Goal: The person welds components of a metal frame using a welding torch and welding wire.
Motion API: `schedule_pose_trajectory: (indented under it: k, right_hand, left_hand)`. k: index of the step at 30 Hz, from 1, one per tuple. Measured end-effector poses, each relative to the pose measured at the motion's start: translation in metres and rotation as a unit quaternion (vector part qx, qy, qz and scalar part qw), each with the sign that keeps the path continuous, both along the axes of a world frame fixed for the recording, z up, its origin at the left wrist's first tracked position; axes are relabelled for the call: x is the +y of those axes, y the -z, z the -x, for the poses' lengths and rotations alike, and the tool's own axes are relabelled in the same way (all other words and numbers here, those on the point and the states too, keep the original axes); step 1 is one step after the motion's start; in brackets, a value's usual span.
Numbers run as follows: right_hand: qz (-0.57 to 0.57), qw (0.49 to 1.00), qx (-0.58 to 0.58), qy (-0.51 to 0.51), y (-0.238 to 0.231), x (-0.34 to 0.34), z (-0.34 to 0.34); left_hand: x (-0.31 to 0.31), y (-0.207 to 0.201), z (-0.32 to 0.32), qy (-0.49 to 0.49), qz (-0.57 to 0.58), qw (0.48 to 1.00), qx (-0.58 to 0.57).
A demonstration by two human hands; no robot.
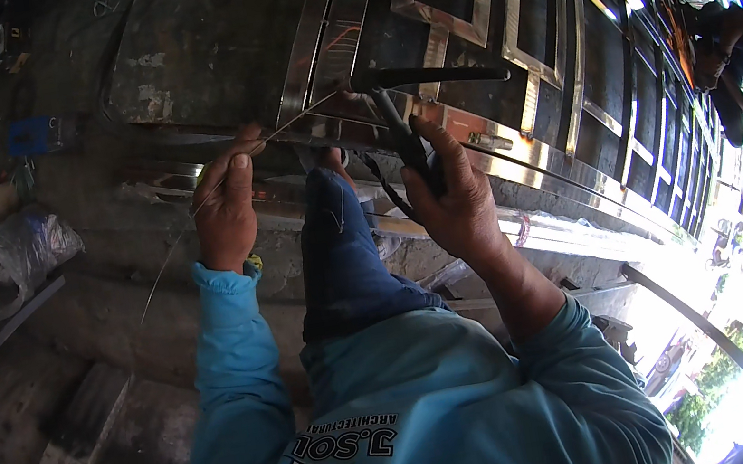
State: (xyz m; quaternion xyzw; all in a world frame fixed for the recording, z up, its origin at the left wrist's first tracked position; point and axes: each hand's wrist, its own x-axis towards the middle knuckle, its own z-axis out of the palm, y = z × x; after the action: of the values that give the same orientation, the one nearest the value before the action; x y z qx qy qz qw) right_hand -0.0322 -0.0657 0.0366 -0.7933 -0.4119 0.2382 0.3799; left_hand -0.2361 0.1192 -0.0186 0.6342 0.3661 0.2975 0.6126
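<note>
My left hand [228, 201] is closed in a pinch around a thin filler rod [301, 116]. One end of the rod reaches up and right toward the corner of a shiny metal frame [333, 41]; the other trails down past my wrist. My right hand [460, 195] grips the black handle of a TIG welding torch [401, 127]. The torch's head is by the same corner of the frame, close to the rod's tip, and its long back cap points right. Whether rod and metal touch is too small to tell.
A long polished metal grille [560, 79] stretches away to the right, over a dark worktable [190, 48]. Another person [724, 54] is at its far right end. A clear plastic bag [20, 256] and a blue box [35, 135] lie at left. My knee [334, 238] sits below the table edge.
</note>
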Motion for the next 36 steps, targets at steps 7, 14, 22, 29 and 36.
schedule_pose_trajectory:
  k: [7,14,22,29,36]
  right_hand:
    - [-0.012,1.0,0.001,-0.006,-0.0026,0.0003,0.0031]
    - [-0.012,1.0,-0.001,-0.011,-0.0029,0.0005,0.0033]
    - [-0.01,1.0,-0.001,-0.005,-0.0036,-0.0009,0.0038]
    - [-0.02,0.998,-0.054,-0.037,-0.0012,0.0003,0.0018]
    - [-0.003,0.996,-0.073,-0.053,-0.0023,0.0009,0.0008]
  left_hand:
    - [-0.0031,-0.0024,-0.0006,-0.023,0.02,0.999,0.026]
    - [-0.001,0.0032,-0.0006,-0.016,-0.004,1.0,-0.005]
    - [-0.0026,0.0027,-0.0004,-0.027,0.026,0.999,0.002]
    - [-0.0023,-0.0011,-0.0026,-0.02,0.02,1.0,0.002]
    - [-0.0058,-0.0021,0.0021,-0.033,0.049,0.997,0.049]
